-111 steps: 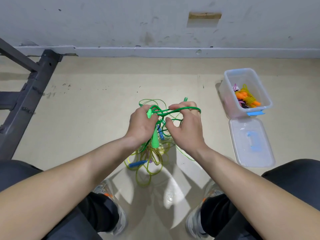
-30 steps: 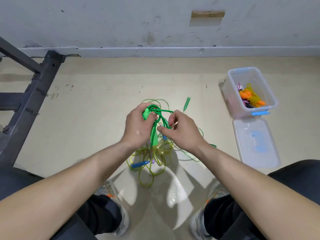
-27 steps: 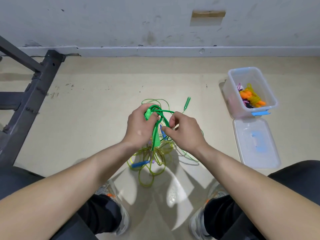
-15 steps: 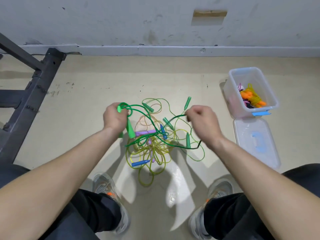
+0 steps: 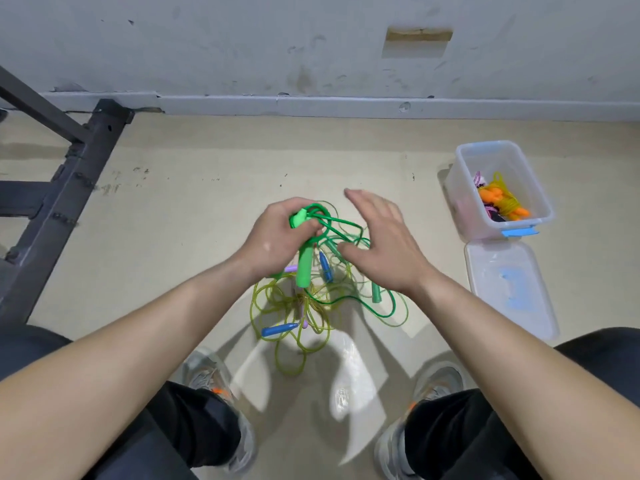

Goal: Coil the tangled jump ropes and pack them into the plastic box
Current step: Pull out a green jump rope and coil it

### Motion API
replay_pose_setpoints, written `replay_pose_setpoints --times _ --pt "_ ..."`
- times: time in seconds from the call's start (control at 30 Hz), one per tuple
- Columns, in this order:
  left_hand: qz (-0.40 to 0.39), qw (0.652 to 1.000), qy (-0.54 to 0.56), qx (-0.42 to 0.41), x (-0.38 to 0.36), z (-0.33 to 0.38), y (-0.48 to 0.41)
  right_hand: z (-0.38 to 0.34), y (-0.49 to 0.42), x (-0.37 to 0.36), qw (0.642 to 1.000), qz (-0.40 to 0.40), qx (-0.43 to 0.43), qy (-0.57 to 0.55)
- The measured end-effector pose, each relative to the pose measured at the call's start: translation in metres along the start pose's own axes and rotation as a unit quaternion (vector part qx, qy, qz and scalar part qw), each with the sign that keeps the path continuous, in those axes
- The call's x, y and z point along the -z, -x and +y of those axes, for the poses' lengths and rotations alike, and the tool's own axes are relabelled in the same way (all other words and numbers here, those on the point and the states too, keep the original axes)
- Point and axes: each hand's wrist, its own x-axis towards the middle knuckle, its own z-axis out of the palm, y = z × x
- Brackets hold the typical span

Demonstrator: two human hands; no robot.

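My left hand [image 5: 277,239] grips the green jump rope [image 5: 341,226] by a handle [image 5: 304,266] and a few coiled loops, held above the floor. My right hand [image 5: 379,242] hovers just right of it with fingers spread, holding nothing. Below them a tangle of yellow-green rope [image 5: 294,306] with blue handles [image 5: 278,330] and a purple handle lies on the floor. The clear plastic box [image 5: 465,206] stands at the right, with coiled orange and yellow ropes [image 5: 502,199] inside.
The box's clear lid [image 5: 509,289] with a blue latch lies on the floor just in front of the box. A dark metal frame [image 5: 62,199] stands at the left. A wall runs along the back. My knees and shoes are at the bottom.
My hands, spread apart half a second ago, have come back together. My right hand has let go of the green rope and opened; my left still holds the handle and loops.
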Motion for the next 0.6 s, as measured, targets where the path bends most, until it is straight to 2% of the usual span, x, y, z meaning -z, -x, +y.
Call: replay_pose_setpoints --times 0.1,0.17,0.23,0.3,0.37,0.47,0.6 --pt "-0.030 1.000 0.002 -0.009 -0.003 0.003 0.006 -0.015 0.000 0.002 0.985 -0.077 -0.040 -0.150" --pt "-0.037 0.999 0.014 -0.007 -0.005 0.003 0.011 -0.018 -0.002 -0.001 0.965 -0.073 -0.085 -0.236" --pt "-0.030 0.999 0.028 -0.004 -0.008 0.003 0.014 -0.020 -0.003 -0.007 0.961 -0.044 -0.131 -0.239" --pt "0.001 0.999 0.045 0.000 -0.014 -0.001 0.015 -0.023 0.000 -0.017 0.942 -0.033 -0.193 -0.274" --pt "0.050 0.998 0.038 0.000 -0.021 -0.007 0.016 -0.026 0.004 -0.027 0.902 -0.031 -0.254 -0.349" --pt "0.098 0.993 0.056 0.028 -0.026 -0.009 0.016 -0.030 0.011 -0.030 0.868 -0.030 -0.286 -0.404" --pt "0.108 0.982 0.140 0.070 -0.021 -0.001 0.011 -0.030 0.014 -0.028 0.914 -0.037 -0.260 -0.309"
